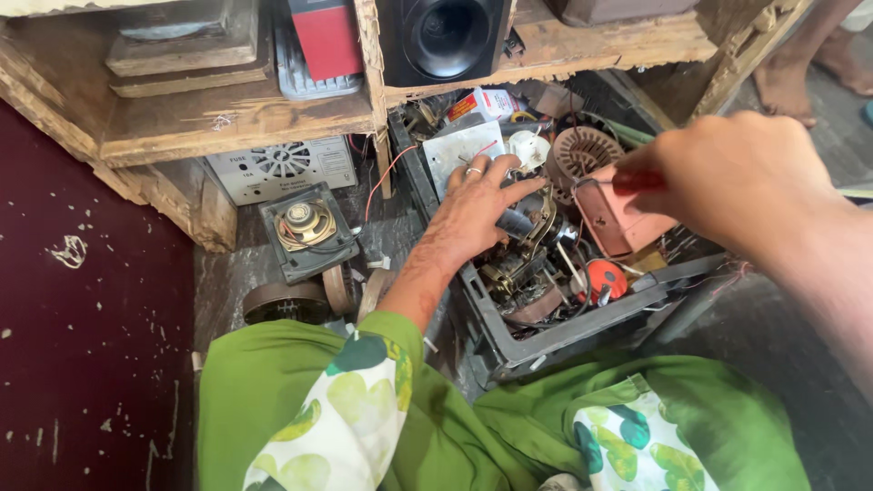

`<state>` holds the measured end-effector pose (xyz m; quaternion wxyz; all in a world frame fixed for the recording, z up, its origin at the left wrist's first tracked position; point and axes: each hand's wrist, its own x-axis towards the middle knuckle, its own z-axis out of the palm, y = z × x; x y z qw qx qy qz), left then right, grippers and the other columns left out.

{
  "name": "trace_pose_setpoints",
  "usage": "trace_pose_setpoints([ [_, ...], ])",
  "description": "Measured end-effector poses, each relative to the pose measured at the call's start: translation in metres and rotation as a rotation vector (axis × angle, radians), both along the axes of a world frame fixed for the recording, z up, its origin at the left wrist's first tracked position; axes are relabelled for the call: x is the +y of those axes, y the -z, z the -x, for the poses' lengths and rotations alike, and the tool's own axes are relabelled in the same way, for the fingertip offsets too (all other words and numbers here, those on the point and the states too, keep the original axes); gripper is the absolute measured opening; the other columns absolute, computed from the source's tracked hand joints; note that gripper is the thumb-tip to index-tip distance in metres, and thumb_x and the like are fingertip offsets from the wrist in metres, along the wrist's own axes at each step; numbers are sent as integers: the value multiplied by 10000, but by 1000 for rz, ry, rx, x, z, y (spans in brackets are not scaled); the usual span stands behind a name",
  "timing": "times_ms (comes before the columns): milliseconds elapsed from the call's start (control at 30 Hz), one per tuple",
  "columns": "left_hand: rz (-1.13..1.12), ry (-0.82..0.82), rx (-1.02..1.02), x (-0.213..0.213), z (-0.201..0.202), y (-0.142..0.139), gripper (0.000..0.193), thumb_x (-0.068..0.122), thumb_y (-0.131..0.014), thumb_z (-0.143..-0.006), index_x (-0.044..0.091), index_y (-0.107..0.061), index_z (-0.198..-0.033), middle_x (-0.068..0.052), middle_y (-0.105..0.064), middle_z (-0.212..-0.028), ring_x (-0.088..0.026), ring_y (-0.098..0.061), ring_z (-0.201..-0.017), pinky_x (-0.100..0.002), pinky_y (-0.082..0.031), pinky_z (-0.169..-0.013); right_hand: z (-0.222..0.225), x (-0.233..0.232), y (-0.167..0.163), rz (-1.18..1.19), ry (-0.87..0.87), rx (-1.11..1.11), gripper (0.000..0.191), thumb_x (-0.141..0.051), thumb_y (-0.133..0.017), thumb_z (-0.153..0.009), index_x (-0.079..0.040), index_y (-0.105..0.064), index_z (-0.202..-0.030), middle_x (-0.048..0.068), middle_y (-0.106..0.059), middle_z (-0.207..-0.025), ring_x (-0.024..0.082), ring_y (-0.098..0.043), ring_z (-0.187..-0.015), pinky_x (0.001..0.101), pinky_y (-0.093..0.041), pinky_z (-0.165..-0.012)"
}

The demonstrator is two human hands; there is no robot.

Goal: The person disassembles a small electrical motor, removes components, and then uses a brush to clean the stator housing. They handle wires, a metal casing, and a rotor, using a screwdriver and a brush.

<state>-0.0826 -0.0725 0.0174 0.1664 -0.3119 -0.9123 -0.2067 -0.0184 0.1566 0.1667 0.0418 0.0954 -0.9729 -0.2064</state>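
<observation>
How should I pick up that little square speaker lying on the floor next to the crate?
Probably by its dark square frame. The square speaker lies flat, cone up, left of the crate, away from the left hand. Come from above and pinch two opposite frame edges. Avoid the round gold-coloured middle, which looks delicate. Its left and near sides look the most open.

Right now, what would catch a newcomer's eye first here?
Probably the dark plastic crate at centre, crammed with scrap parts and wires, with the left hand resting on the metal pieces inside. The right hand hovers above it holding a red-handled tool. Then the green clothing in the foreground and the black speaker on the wooden shelf.
</observation>
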Motion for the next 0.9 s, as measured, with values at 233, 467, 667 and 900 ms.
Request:
trace_pose_setpoints([
  [233,-512,-61,340,-19,-20,13,718,244,-889,-818,200,-572,-1461,-145,-469,-1459,-367,-471,-1358,-504,-419,-1148,-22,-17,92,653,-73,341,426,-351,-719,-939,-218,-669,-1340,156,-736,-961,374,-709,-838,475,-553,-712],
  [467,-454,-878,387,-168,-28,49,682,338,-845,-876,59,-541,-1419,-203,-523,-1390,-409,-506,-1310,-557,-405,-1093,-14,-26,148,877,-170,194,526,-268,-754,-844,-297,-666,-1361,122,-711,-921,350,-701,-793,461,-552,-695],
  [667,-439,-1236,-237,-266,-10,113,610,393,-785,-890,72,-591,-1371,-233,-725,-1042,-424,-672,-1024,-513,-514,-901,-8,-34,140,852,-247,342,571,-302,-785,-834,-222,-625,-1375,98,-692,-954,358,-686,-775,450,-540,-642],
  [900,-442,-1026,40,-250,-12,122,378,208,-713,-943,111,-706,-1308,-149,-759,-875,-374,-712,-821,-481,-543,-779,33,-73,121,521,-224,299,874,-544,-855,-629,-216,-577,-1390,135,-612,-1073,311,-695,-638,430,-519,-470],
])
